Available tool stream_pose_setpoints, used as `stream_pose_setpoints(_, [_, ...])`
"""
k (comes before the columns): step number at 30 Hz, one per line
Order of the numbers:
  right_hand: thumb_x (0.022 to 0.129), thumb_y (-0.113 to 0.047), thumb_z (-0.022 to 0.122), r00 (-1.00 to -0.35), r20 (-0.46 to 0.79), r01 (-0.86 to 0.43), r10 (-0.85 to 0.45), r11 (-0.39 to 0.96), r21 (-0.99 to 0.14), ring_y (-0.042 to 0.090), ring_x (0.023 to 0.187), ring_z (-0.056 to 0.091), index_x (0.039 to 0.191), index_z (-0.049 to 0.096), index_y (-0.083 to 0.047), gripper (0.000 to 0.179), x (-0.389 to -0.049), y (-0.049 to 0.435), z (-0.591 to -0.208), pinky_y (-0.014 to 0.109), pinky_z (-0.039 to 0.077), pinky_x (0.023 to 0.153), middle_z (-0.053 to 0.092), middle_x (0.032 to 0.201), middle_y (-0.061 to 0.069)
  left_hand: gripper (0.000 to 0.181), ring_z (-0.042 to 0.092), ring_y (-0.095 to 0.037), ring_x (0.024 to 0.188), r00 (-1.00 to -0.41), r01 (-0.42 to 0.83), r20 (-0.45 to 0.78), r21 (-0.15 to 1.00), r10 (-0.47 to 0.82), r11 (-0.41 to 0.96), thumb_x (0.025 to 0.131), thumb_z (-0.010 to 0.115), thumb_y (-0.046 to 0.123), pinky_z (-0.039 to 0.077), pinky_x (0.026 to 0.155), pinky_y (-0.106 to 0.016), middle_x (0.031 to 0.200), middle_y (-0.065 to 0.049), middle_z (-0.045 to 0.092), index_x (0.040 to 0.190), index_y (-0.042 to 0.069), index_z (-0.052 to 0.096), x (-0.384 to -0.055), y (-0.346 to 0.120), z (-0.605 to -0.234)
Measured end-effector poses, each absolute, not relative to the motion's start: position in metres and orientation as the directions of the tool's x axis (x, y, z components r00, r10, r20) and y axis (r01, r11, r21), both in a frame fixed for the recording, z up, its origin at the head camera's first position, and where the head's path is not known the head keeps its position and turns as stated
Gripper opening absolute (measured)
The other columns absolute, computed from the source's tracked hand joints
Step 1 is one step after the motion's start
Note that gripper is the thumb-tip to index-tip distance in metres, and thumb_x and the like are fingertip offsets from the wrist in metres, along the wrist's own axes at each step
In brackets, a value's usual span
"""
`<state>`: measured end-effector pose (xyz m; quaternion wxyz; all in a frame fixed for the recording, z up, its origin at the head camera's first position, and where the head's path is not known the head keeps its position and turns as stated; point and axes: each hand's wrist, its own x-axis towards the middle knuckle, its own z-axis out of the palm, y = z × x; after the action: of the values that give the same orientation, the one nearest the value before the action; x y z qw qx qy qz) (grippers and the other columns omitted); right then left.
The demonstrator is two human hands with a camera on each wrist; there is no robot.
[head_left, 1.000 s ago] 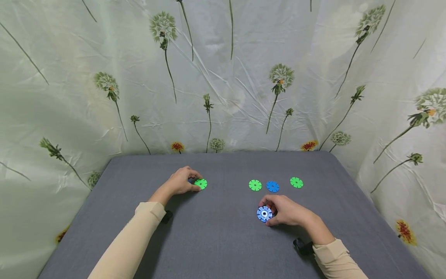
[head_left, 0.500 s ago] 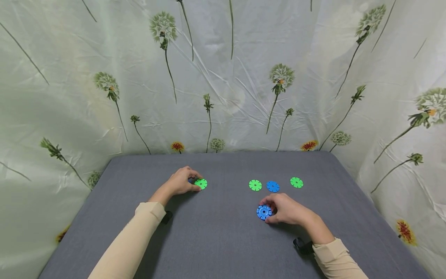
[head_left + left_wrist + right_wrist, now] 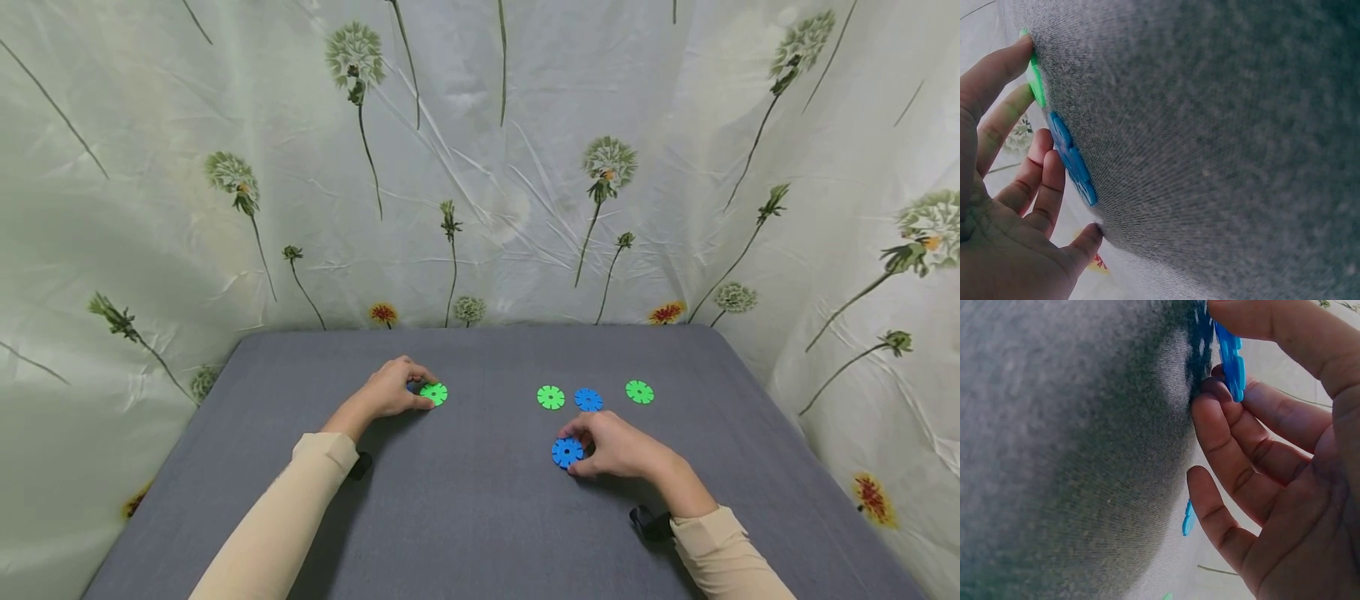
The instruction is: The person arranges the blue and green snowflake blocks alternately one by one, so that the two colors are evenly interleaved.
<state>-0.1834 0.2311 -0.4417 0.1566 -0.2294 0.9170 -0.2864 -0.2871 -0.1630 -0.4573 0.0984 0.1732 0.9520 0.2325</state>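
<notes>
In the head view my left hand (image 3: pixel 392 388) is at the back left of the table, thumb and a finger at opposite edges of a green notched plastic disc (image 3: pixel 433 394). Beside that, under the other fingers, lies a blue disc (image 3: pixel 1071 159), plain in the left wrist view and mostly hidden from the head. My right hand (image 3: pixel 618 448) pinches another blue notched disc (image 3: pixel 567 452) by its edge between thumb and fingers, close over the cloth. The right wrist view shows this blue disc (image 3: pixel 1231 362) edge-on, its shadow on the cloth beside it.
Beyond my right hand lie a green disc (image 3: pixel 551 397), a blue disc (image 3: pixel 588 400) and a second green disc (image 3: pixel 640 392). Grey cloth (image 3: pixel 480 517) covers the table. A flower-printed curtain (image 3: pixel 510 167) hangs behind its far edge.
My right hand has moved slightly away from me with its blue disc, which has tilted so the bright glare on it is gone. The left hand stays in place.
</notes>
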Motion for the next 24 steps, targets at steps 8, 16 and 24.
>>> stream_pose_setpoints(8, [0.085, -0.022, 0.091, -0.847, -0.109, -0.370, -0.520, 0.725, -0.581, 0.007, 0.093, 0.066, 0.123, 0.077, -0.006, 0.044, -0.192, 0.228, -0.441, 0.027, 0.058, 0.083, 0.075, 0.107, -0.004, 0.037, 0.064, -0.035, 0.125, -0.921, 0.280, -0.107, 0.490, 0.376, 0.825, 0.091, 0.089, 0.031, 0.052, 0.104, -0.059, 0.131, -0.012, 0.063, 0.125, 0.022, 0.081, -0.288, -0.163, -0.458])
stream_pose_setpoints(16, [0.086, -0.024, 0.090, -0.851, -0.060, -0.415, -0.522, 0.737, -0.533, 0.006, 0.091, 0.066, 0.123, 0.077, -0.005, 0.044, -0.204, 0.221, -0.435, 0.028, 0.058, 0.083, 0.072, 0.104, -0.003, 0.037, 0.062, -0.035, 0.125, -0.920, 0.270, -0.117, 0.500, 0.373, 0.823, 0.091, 0.089, 0.031, 0.050, 0.105, -0.059, 0.132, -0.013, 0.063, 0.126, 0.022, 0.081, -0.288, -0.163, -0.458])
stream_pose_setpoints(24, [0.088, -0.028, 0.089, -0.863, -0.033, -0.422, -0.505, 0.754, -0.504, 0.011, 0.096, 0.069, 0.126, 0.077, -0.005, 0.047, -0.218, 0.207, -0.427, 0.038, 0.061, 0.089, 0.076, 0.111, 0.002, 0.037, 0.061, -0.035, 0.125, -0.922, 0.269, -0.114, 0.499, 0.370, 0.824, 0.091, 0.089, 0.031, 0.050, 0.104, -0.061, 0.132, -0.013, 0.062, 0.126, 0.022, 0.080, -0.288, -0.163, -0.459])
